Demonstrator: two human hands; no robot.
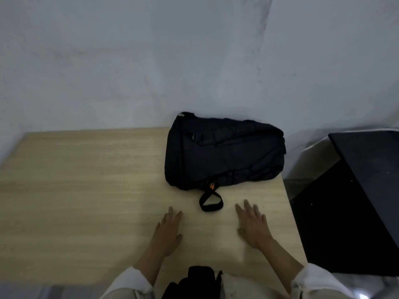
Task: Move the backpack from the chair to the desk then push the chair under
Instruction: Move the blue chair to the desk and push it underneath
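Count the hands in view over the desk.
2. The left hand is open above the desk, left of the backpack loop; the right hand is open to its right. Neither touches the backpack.

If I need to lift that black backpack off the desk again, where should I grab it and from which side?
Probably the black webbing loop handle at the near end of the black fabric backpack. It lies flat on the light wooden desk, pointing toward the person, between the open left hand and right hand. Come from the near side and hook the fingers through it.
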